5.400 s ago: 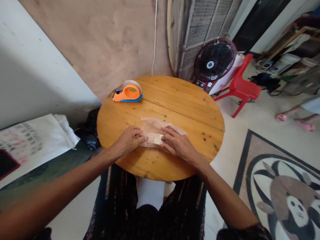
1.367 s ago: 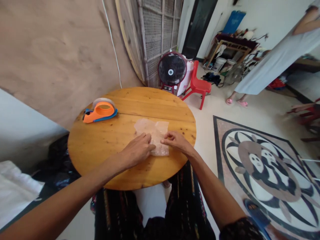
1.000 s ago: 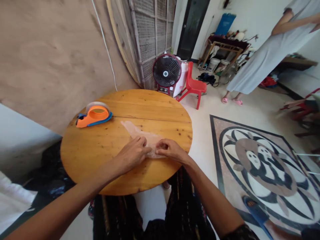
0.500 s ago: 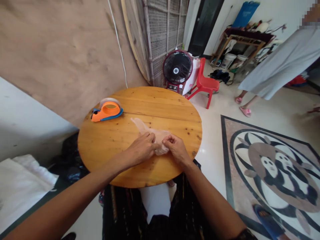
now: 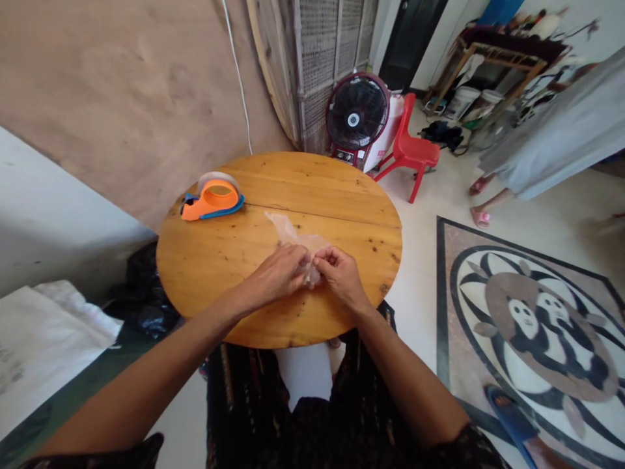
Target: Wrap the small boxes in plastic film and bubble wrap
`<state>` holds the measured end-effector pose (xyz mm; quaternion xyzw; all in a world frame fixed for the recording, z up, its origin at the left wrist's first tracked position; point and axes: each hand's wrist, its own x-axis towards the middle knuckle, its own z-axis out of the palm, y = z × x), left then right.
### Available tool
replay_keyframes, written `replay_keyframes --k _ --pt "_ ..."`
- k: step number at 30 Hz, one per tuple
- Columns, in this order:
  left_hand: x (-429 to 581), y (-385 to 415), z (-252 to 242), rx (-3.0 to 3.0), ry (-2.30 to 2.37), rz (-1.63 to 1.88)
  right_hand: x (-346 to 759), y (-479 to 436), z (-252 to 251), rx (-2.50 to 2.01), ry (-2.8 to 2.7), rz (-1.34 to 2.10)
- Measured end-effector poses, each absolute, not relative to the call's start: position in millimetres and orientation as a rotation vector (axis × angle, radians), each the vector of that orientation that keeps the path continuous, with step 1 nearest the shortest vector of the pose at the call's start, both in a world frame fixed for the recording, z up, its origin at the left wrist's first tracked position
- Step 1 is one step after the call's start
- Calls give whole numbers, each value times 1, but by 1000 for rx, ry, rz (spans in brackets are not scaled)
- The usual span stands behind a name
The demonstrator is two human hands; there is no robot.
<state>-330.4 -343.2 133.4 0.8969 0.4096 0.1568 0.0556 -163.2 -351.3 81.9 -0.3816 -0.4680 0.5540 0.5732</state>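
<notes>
A thin, clear plastic bag [image 5: 312, 242] lies crumpled on the round wooden table [image 5: 215, 260], its long tail pointing to the far left. My left hand [image 5: 289, 266] pinches the near part of the bag from the left, fingers curled. From the right, my right hand [image 5: 338, 272] grips the same bunched plastic between thumb and forefinger. The two hands almost touch. Whether anything is inside the bunched part, I cannot tell. At the table's far left stands an orange and blue tape dispenser [image 5: 201, 207] with a roll of tape, apart from both hands.
Behind the table are a fan [image 5: 353, 120] and a red plastic chair [image 5: 413, 150]. A person in a grey garment [image 5: 561, 130] stands at the right, near a floor panel with pandas [image 5: 547, 326]. White sacking [image 5: 49, 345] and black bags [image 5: 146, 293] lie at the left.
My hands have come closer together, and the plastic between them is bunched tighter. The view has tilted down a little. The tape dispenser has stayed in place on the table.
</notes>
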Motion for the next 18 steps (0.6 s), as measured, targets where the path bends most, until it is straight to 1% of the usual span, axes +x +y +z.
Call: replay_keyframes --k 10,13,18 --pt "-331 -350 130 2595 1141 685 -161 -353 92 -886 -1286 1319" --pt "-337 -356 125 2580 1117 788 -160 -361 89 -916 -1449 1179" --pt "-341 -370 118 2488 1061 1058 -162 -380 90 -993 -1759 800"
